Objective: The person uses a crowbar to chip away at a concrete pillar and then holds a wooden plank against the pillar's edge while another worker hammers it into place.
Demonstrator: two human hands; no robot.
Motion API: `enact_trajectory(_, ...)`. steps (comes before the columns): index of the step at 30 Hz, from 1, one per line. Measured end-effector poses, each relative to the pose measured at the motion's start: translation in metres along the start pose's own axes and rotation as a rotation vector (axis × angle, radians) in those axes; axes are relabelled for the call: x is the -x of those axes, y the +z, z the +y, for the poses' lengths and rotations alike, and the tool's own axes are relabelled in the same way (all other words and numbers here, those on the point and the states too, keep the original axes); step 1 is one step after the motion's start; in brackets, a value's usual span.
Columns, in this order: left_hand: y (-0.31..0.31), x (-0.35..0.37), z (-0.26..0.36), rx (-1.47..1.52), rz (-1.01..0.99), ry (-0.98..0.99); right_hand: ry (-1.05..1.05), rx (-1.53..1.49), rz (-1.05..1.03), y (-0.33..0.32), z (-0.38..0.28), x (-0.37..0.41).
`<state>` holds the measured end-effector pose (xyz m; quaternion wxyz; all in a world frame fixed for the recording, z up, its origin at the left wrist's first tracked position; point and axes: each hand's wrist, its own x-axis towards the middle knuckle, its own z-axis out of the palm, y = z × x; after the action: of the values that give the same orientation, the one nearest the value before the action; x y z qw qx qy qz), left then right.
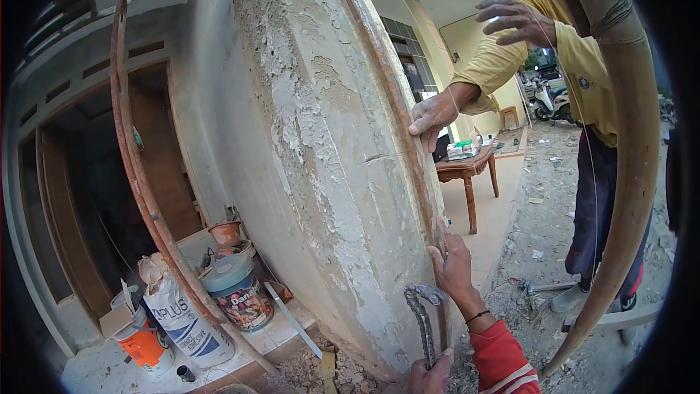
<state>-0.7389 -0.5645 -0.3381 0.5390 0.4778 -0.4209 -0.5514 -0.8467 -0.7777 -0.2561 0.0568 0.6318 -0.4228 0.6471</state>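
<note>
A long, narrow wooden strip (399, 106), stained and plaster-marked, runs along the edge of the plastered pillar (343, 168). My right hand (456, 266), below a red sleeve, grips the strip's lower part between thumb and fingers. Lower down, my left hand (430, 373) is closed around a bent, ribbed steel rebar hook (421, 314). The hook's curved end points up, close to the pillar's face and the strip. Part of my left hand is cut off by the frame's bottom. A co-worker's hand (435, 113) holds the strip higher up.
The yellow-sleeved co-worker (539, 66) stands at right behind a bamboo pole (634, 124). A thin string hangs there. At left are another pole (135, 153), a paint bucket (237, 292), an adhesive sack (191, 325) and an orange bucket (146, 346). A wooden table (467, 166) stands behind.
</note>
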Motion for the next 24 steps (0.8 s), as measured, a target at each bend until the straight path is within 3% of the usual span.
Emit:
enact_trajectory(7,-0.006,-0.004,0.0,0.047,0.008,0.028,0.033,0.006,-0.059,0.0,0.003,0.004)
enact_trajectory(11,-0.01,-0.001,0.01,0.105,-0.037,-0.14,-0.076,-0.009,-0.062,0.002,0.01,-0.001)
enact_trajectory(16,-0.011,-0.005,0.004,0.162,-0.047,-0.052,0.004,-0.019,-0.118,0.011,0.011,-0.004)
enact_trajectory(23,-0.028,-0.018,0.027,0.328,0.168,0.012,0.1,-0.106,-0.114,0.012,0.014,-0.002)
enact_trajectory(24,-0.032,-0.022,0.028,0.352,0.212,0.004,0.037,-0.07,-0.082,0.014,0.018,-0.002)
